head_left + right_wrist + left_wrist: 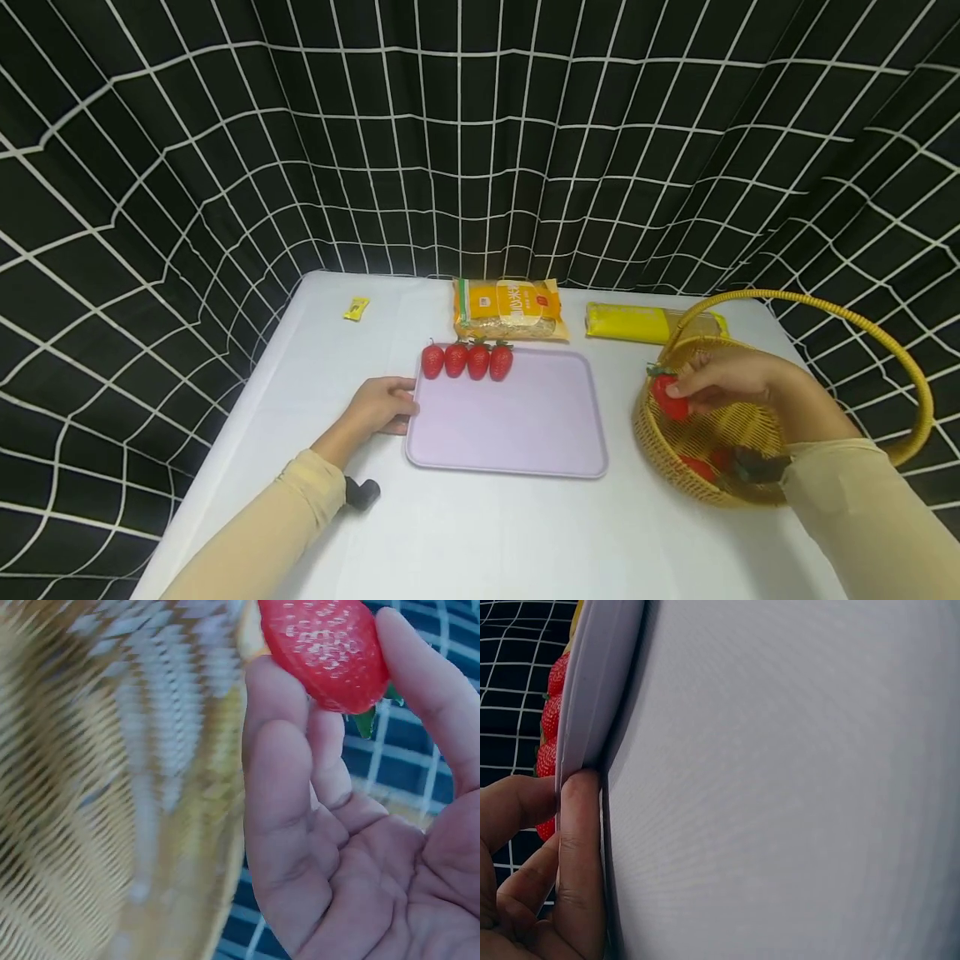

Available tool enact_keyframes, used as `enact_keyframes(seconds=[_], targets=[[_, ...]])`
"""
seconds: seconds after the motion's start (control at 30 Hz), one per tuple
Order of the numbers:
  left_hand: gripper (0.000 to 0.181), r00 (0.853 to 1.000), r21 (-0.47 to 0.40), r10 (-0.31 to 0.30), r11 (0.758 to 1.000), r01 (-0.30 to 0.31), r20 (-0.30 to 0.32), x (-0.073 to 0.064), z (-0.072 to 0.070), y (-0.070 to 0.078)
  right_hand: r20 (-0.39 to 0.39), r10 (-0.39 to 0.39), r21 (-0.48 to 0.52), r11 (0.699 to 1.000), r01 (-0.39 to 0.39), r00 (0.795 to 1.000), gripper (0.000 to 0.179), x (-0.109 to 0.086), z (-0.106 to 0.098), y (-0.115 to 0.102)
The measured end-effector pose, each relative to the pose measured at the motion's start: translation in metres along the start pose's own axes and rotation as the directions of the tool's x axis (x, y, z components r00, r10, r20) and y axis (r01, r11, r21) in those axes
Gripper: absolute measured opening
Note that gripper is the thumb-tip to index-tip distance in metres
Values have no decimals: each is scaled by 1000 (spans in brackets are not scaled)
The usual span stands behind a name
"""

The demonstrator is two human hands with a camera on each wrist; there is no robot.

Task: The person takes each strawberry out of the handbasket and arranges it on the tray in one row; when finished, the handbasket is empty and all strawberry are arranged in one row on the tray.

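Between its thumb and fingers my right hand [723, 382] pinches a red strawberry [670, 398] with green leaves, held over the wicker basket [651, 446]. In the right wrist view the strawberry [326, 652] sits at the fingertips, beside the blurred basket wall [97, 825]. More strawberries [697, 468] lie in the basket, partly hidden by the right wrist. My left hand [381, 406] grips the left edge of a pale lilac tray [510, 425]; its thumb and fingers straddle the rim in the left wrist view [592, 697]. Several strawberries [467, 360] stand in a row at the tray's upper left.
Behind the tray lies an orange bag of grain [510, 310]. A yellow packet [630, 323] lies to its right, partly behind the basket's tall arched handle [862, 321]. A small yellow wrapped piece [356, 308] is at the far left of the white table [480, 533]. Black gridded curtains [480, 125] surround it.
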State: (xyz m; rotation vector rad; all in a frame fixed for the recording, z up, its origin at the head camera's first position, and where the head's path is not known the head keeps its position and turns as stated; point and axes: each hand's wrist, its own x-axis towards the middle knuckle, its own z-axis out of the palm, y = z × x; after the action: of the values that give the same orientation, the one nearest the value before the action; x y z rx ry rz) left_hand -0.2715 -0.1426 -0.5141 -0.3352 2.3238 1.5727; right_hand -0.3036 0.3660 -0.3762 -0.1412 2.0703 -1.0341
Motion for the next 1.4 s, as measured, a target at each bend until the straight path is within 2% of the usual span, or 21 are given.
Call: enact_keyframes(seconds=[0.17,0.3,0.4,0.6,0.73,0.93,1.17,1.4], targets=[[54,1000,3,5,1000,-5,-11,1,-2,-3,-53,-47,-21,999,45,997,30,20,23,-42],[53,1000,-1,11,1000,-11,-9,2,-2,-4,-119,-51,70,996,59,992,43,53,50,-67],[53,1000,0,18,1000,-18,-7,3,-1,-5,-189,-50,148,986,78,981,45,83,69,-78],[53,1000,-5,18,1000,-18,-7,3,0,-7,-312,81,195,981,-20,947,48,140,95,-85],[53,1000,-11,15,1000,-15,-2,3,-1,-7,-333,162,240,967,-83,929,48,162,105,-88],[53,1000,-17,8,1000,-8,-2,3,-3,-4,-342,196,258,960,-109,919,48,177,111,-89],[53,1000,-30,10,1000,-9,11,2,-3,-3,-344,234,231,960,-160,909,44,178,114,-92],[53,1000,-48,18,999,-18,13,2,-3,-3,-369,233,227,961,-156,900,47,180,115,-91]])
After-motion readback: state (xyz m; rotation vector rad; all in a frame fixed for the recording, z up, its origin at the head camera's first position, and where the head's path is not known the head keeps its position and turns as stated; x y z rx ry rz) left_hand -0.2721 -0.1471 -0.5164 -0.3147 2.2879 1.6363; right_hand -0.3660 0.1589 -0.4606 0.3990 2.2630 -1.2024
